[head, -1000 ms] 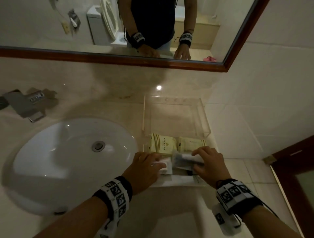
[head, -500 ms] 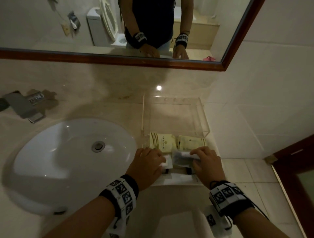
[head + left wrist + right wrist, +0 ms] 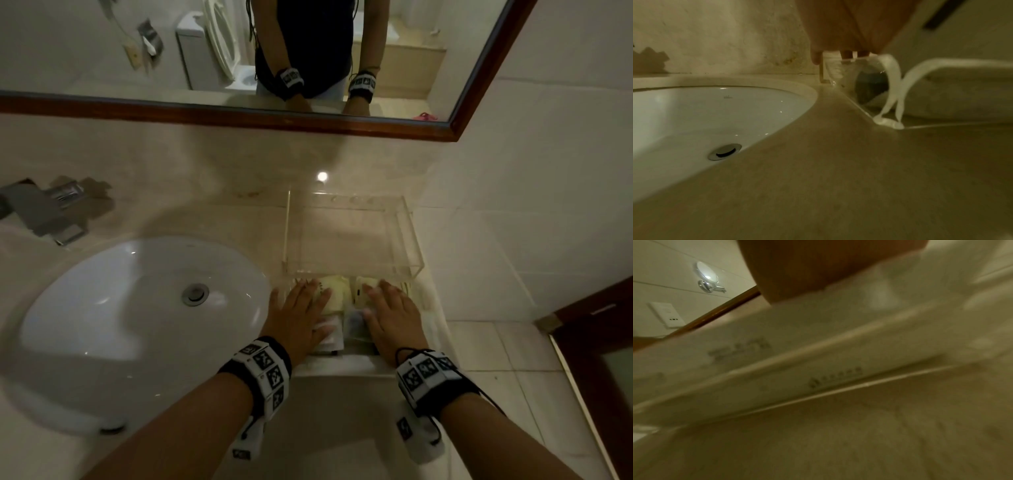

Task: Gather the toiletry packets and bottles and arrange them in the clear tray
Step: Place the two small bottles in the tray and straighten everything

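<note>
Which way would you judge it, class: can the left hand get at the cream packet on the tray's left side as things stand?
Probably yes: the left hand already lies flat on the cream packet in the clear tray, nothing between.

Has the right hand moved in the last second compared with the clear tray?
Yes. The right hand has slid forward, away from the person: its fingertips now reach the far rim of the clear tray, and the fingers lie flat rather than curled on the packets.

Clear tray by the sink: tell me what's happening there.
A person has both hands laid flat on toiletry packets at the near end of the clear tray, right of the sink. The left hand and right hand have straight fingers, pressing the cream packets down. The tray's far half holds nothing visible.
</note>
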{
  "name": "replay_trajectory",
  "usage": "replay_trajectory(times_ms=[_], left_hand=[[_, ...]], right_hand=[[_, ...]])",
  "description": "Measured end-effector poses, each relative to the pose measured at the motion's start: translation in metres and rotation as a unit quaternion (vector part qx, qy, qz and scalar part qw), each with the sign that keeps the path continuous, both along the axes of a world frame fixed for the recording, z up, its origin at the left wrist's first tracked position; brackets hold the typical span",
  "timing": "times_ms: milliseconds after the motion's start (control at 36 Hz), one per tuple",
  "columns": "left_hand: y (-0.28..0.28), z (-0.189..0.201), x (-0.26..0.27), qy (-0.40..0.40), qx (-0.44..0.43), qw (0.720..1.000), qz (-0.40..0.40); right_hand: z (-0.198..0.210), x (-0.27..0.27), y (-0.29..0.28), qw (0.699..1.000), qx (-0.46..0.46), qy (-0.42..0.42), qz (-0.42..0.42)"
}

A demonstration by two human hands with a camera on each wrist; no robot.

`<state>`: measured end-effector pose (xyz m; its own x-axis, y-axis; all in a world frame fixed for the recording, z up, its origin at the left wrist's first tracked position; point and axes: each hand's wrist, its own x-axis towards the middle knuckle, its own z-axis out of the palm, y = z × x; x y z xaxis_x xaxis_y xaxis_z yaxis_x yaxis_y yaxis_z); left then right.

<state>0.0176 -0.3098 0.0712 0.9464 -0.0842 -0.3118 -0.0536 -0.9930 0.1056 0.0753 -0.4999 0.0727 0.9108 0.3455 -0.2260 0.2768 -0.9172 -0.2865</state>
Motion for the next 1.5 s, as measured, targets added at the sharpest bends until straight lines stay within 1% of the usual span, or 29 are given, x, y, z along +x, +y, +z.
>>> replay_trajectory(times_ms=[139,194,389,472,528,611,694,778,806,861,917,972,1028,1083,1139,1167,1222,1278,1306,1361,1417,1500], left_hand=[[0.003,-0.005,0.0,0.003,0.003,1.0,-0.006],[0.004,-0.002,0.004,-0.009,0.012,1.0,-0.005],[0.007,0.002,0.013,-0.003,0.03,0.999,-0.019],[0.01,0.011,0.013,-0.018,0.01,1.0,-0.019],[0.011,0.022,0.007,-0.052,-0.026,0.998,-0.021],[0.014,0.032,-0.013,-0.056,-0.054,0.995,-0.059],[0.015,0.025,-0.029,-0.05,-0.049,0.992,-0.102],[0.019,0.007,-0.033,-0.014,-0.025,0.995,-0.094],[0.019,0.004,-0.032,-0.009,-0.02,0.996,-0.092],[0.018,0.001,-0.028,-0.001,-0.024,0.995,-0.098],[0.015,-0.002,-0.023,0.012,-0.029,0.994,-0.104],[0.014,-0.01,-0.02,0.007,-0.024,0.995,-0.093],[0.011,-0.017,-0.018,-0.03,-0.019,0.996,-0.076],[0.008,-0.017,-0.018,-0.019,-0.019,0.999,-0.036],[0.005,-0.018,-0.017,-0.018,-0.002,0.999,-0.027],[0.007,-0.024,-0.016,-0.015,0.002,1.0,-0.027],[0.007,-0.016,-0.017,0.004,-0.008,0.999,-0.037],[0.007,-0.008,-0.016,0.004,-0.014,0.999,-0.053],[0.007,-0.006,-0.016,-0.002,-0.02,0.998,-0.066],[0.008,0.01,-0.017,0.022,-0.046,0.998,-0.045],[0.006,0.026,-0.017,-0.012,-0.05,0.998,-0.021],[-0.003,0.032,-0.011,-0.064,-0.083,0.994,0.019]], right_hand=[[-0.007,-0.002,-0.003,0.999,-0.005,0.007,0.032],[-0.008,-0.001,-0.005,0.999,-0.01,0.011,0.037],[-0.007,0.003,-0.004,0.999,-0.007,0.038,0.022],[0.002,0.005,-0.007,0.997,0.02,0.064,0.031],[0.014,0.002,-0.013,0.997,0.05,0.048,0.04],[0.027,-0.013,-0.024,0.993,0.04,0.003,0.112],[0.027,-0.03,-0.033,0.984,0.0,-0.02,0.178],[0.013,-0.041,-0.041,0.977,-0.046,-0.046,0.201],[0.008,-0.042,-0.042,0.977,-0.057,-0.056,0.199],[0.003,-0.042,-0.043,0.978,-0.091,-0.045,0.184],[0.001,-0.039,-0.042,0.979,-0.102,-0.037,0.174],[0.0,-0.037,-0.041,0.98,-0.094,-0.025,0.176],[-0.004,-0.035,-0.043,0.98,-0.075,-0.035,0.182],[-0.007,-0.033,-0.044,0.98,-0.067,-0.019,0.186],[-0.009,-0.03,-0.045,0.979,-0.063,0.003,0.191],[-0.007,-0.029,-0.045,0.979,-0.064,0.006,0.194],[-0.006,-0.026,-0.044,0.977,-0.074,0.02,0.2],[-0.001,-0.026,-0.046,0.975,-0.076,0.037,0.204],[0.004,-0.026,-0.046,0.977,-0.062,0.043,0.198],[0.014,-0.026,-0.047,0.988,0.016,0.036,0.152],[0.02,-0.023,-0.047,0.991,0.093,-0.001,0.097],[0.018,-0.011,-0.041,0.989,0.143,-0.019,0.018]])
